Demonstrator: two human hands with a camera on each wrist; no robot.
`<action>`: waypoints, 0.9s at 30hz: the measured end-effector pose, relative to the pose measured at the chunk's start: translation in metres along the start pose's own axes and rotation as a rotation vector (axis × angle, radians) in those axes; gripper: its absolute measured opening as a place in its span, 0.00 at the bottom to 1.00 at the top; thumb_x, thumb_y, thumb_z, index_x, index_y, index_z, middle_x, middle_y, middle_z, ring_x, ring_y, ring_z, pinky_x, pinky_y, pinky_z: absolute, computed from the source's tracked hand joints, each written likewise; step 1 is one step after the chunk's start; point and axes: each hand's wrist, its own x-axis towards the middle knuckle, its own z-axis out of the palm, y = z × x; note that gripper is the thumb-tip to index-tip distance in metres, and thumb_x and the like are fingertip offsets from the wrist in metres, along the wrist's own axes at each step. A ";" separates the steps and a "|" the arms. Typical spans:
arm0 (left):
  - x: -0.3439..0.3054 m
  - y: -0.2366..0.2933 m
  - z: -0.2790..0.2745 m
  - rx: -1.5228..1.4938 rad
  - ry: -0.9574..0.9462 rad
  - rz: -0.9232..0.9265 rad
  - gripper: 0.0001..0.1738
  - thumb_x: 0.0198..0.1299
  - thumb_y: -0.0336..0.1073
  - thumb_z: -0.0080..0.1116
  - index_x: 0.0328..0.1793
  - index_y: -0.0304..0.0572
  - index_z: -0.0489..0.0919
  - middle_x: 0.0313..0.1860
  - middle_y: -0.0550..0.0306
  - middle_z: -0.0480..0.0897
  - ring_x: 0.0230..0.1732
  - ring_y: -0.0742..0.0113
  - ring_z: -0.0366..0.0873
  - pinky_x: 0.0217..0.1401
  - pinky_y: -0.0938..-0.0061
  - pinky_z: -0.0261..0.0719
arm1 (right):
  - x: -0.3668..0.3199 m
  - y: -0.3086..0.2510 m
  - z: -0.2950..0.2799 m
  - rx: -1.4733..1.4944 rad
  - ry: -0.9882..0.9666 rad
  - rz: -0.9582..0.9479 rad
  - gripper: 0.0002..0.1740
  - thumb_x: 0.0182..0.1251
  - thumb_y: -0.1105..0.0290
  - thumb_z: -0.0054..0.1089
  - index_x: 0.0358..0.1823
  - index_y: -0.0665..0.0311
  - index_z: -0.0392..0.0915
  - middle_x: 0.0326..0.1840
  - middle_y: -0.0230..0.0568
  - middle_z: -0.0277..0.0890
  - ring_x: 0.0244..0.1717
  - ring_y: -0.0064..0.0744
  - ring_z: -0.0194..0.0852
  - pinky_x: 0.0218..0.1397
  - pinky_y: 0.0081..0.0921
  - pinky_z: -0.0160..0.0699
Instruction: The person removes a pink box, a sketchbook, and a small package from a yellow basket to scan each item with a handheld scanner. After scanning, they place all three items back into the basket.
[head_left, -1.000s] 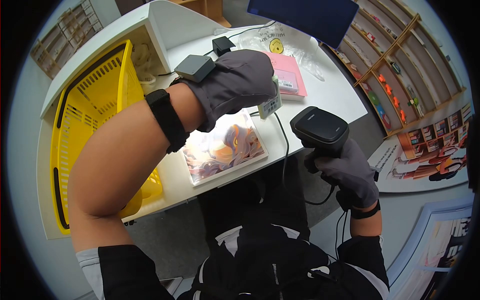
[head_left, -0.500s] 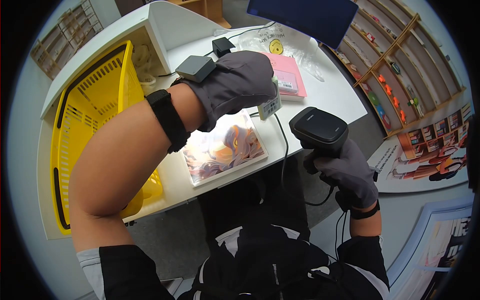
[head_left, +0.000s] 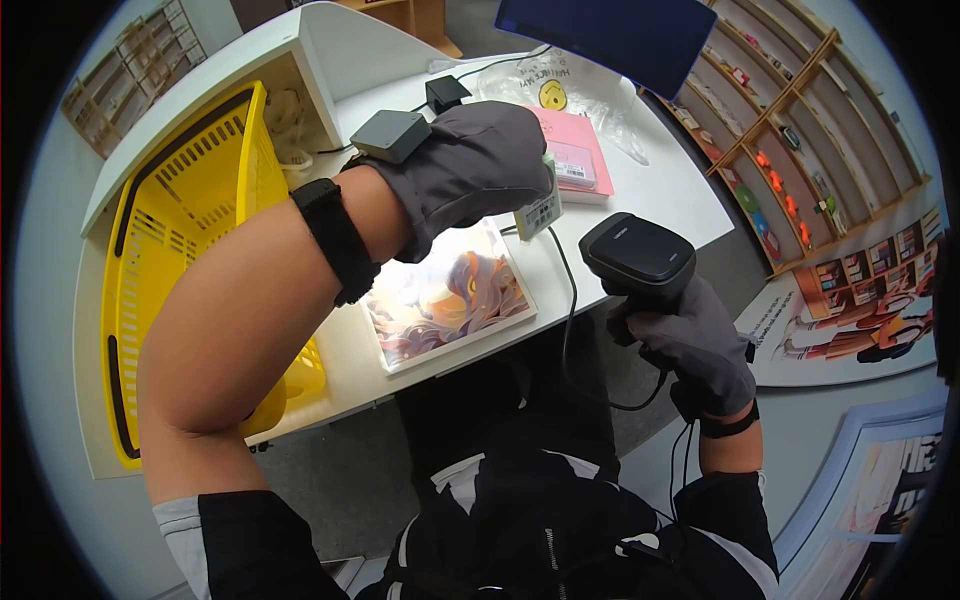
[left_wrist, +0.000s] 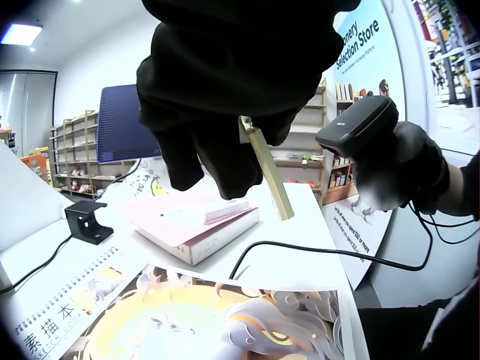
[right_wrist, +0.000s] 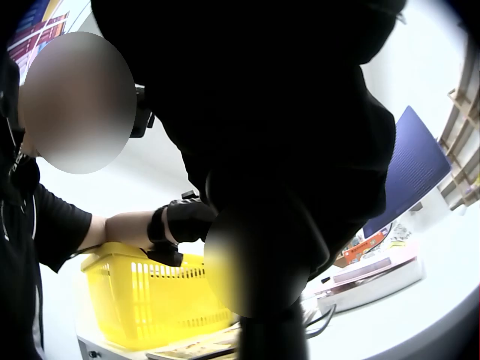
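Observation:
My gloved left hand (head_left: 470,165), raised over the desk, pinches a thin, pale yellow-green packet (head_left: 541,212) whose barcode label faces the scanner. In the left wrist view the packet (left_wrist: 268,169) shows edge-on, tilted, between thumb and fingers. My gloved right hand (head_left: 695,345) grips a black handheld barcode scanner (head_left: 638,252) by its handle, its head pointed toward the packet with a gap between them. Below the left hand lies a sketchbook (head_left: 450,305) with a swirling orange and grey cover; my hand and forearm hide part of it.
Behind the packet, a pink book (head_left: 590,135) carries a small barcoded package (head_left: 574,165). A clear plastic bag (head_left: 610,100) and dark monitor (head_left: 610,35) are farther back. A yellow basket (head_left: 250,180) stands at left. The scanner's cable (head_left: 568,340) hangs over the desk's front edge.

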 end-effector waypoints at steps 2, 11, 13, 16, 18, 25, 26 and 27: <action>-0.001 0.000 -0.001 -0.025 0.002 -0.012 0.23 0.70 0.47 0.66 0.56 0.33 0.93 0.42 0.41 0.93 0.40 0.50 0.92 0.48 0.58 0.88 | 0.006 -0.001 0.000 -0.097 0.031 0.008 0.30 0.58 0.74 0.66 0.65 0.69 0.85 0.53 0.43 0.91 0.44 0.30 0.90 0.51 0.30 0.87; -0.011 -0.002 -0.004 0.046 0.004 0.084 0.19 0.66 0.41 0.66 0.51 0.31 0.92 0.39 0.37 0.91 0.39 0.42 0.91 0.47 0.55 0.88 | 0.086 0.073 -0.045 -0.943 0.504 -0.206 0.21 0.64 0.67 0.67 0.58 0.64 0.86 0.40 0.53 0.90 0.43 0.53 0.91 0.51 0.44 0.88; -0.012 -0.004 -0.006 0.062 -0.029 0.082 0.18 0.65 0.40 0.66 0.50 0.31 0.92 0.39 0.36 0.91 0.39 0.40 0.91 0.47 0.54 0.88 | 0.103 0.085 -0.055 -1.029 0.566 -0.225 0.21 0.64 0.66 0.67 0.58 0.64 0.86 0.40 0.54 0.90 0.44 0.57 0.91 0.50 0.47 0.88; -0.011 -0.009 0.001 0.109 -0.064 0.119 0.17 0.61 0.38 0.68 0.46 0.29 0.92 0.38 0.34 0.90 0.39 0.37 0.91 0.46 0.53 0.88 | 0.124 0.095 -0.064 -1.261 0.597 -0.166 0.17 0.65 0.65 0.66 0.51 0.66 0.83 0.36 0.54 0.89 0.40 0.58 0.91 0.44 0.51 0.86; -0.011 -0.009 0.002 0.116 -0.073 0.114 0.16 0.60 0.37 0.68 0.45 0.29 0.91 0.38 0.33 0.90 0.39 0.37 0.91 0.46 0.52 0.88 | 0.139 0.102 -0.069 -1.289 0.605 -0.118 0.21 0.65 0.64 0.66 0.56 0.67 0.82 0.36 0.54 0.89 0.41 0.58 0.91 0.44 0.52 0.86; -0.018 -0.012 0.007 0.134 -0.145 0.150 0.13 0.55 0.35 0.68 0.39 0.30 0.91 0.33 0.34 0.88 0.37 0.36 0.90 0.45 0.52 0.89 | 0.169 0.119 -0.073 -1.329 0.674 -0.145 0.32 0.64 0.65 0.66 0.67 0.75 0.77 0.37 0.53 0.89 0.40 0.57 0.90 0.44 0.53 0.85; -0.019 -0.011 0.008 0.147 -0.150 0.170 0.12 0.54 0.34 0.68 0.38 0.30 0.91 0.32 0.34 0.87 0.36 0.36 0.90 0.43 0.52 0.89 | 0.171 0.121 -0.072 -1.310 0.698 -0.173 0.32 0.64 0.65 0.67 0.68 0.75 0.77 0.37 0.52 0.89 0.40 0.56 0.90 0.43 0.53 0.85; -0.019 -0.010 0.009 0.160 -0.155 0.190 0.12 0.54 0.34 0.67 0.37 0.30 0.90 0.30 0.34 0.87 0.35 0.36 0.89 0.42 0.52 0.88 | 0.174 0.123 -0.072 -1.290 0.722 -0.202 0.32 0.64 0.65 0.67 0.68 0.75 0.77 0.36 0.52 0.89 0.39 0.56 0.90 0.42 0.52 0.85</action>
